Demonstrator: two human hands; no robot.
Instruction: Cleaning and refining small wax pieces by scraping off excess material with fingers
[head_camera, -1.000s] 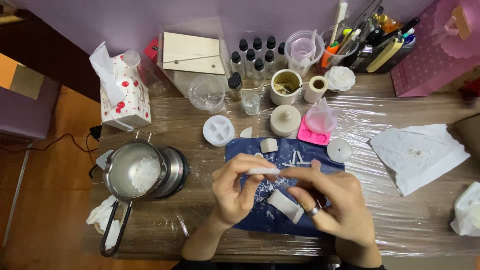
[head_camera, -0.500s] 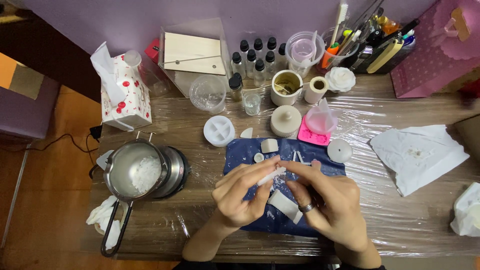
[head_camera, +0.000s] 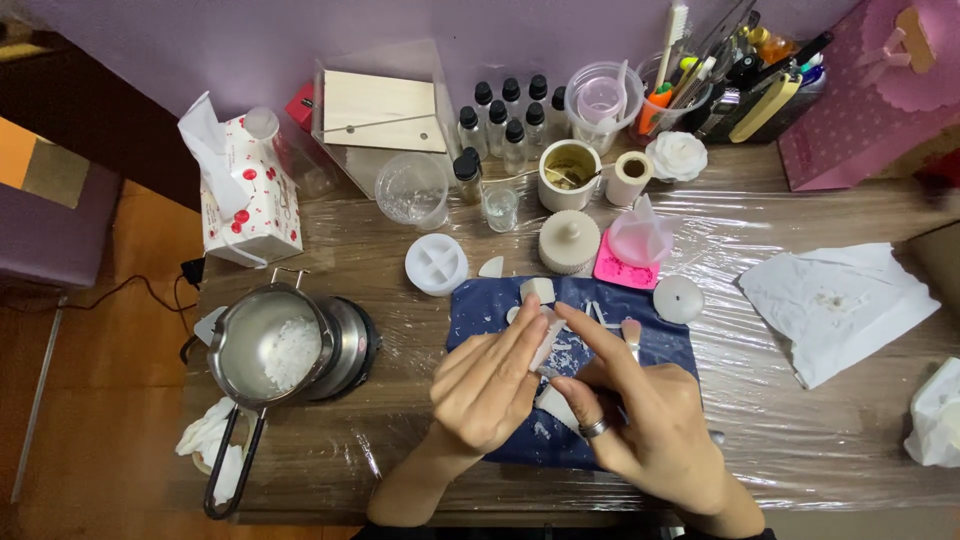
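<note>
Standing at the table's left rear, a white tissue carton with red cherry print has a tissue poking up; a pink dotted gift box fills the right rear corner, and a row of small clear bottles with black caps lines the wall. Both hands meet over the dark blue cloth mat. The left hand pinches a small white wax piece with extended fingers; the right hand, ringed, closes around a second pale chunk beneath. Compared with half a second ago, the hands have drawn closer together and shifted slightly right.
</note>
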